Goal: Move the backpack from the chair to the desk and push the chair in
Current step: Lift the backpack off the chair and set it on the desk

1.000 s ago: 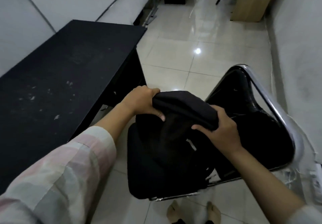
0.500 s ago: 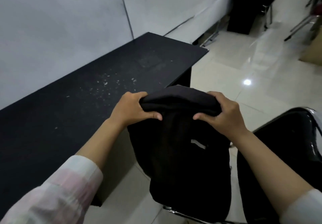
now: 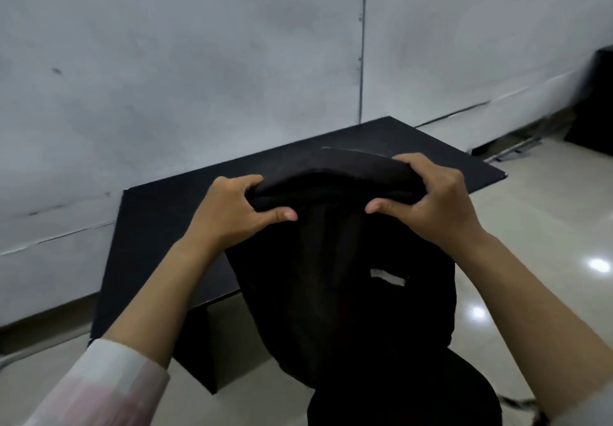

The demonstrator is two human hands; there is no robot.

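A black backpack (image 3: 335, 279) with a small white label hangs in the air in front of me, held by its top edge. My left hand (image 3: 232, 213) grips the top left of it and my right hand (image 3: 431, 203) grips the top right. The bag hangs over the near edge of the black desk (image 3: 172, 226), which stands against the grey wall. The black chair (image 3: 414, 395) shows only as a dark rounded shape below the bag at the bottom of the view.
A grey panelled wall (image 3: 199, 61) runs behind the desk. Glossy pale floor tiles (image 3: 547, 226) spread to the right. Another dark piece of furniture (image 3: 597, 104) stands at the far right by the wall.
Both hands have lifted the backpack off the chair and carried it up and left toward the desk. My view has swung left to face the desk and wall.
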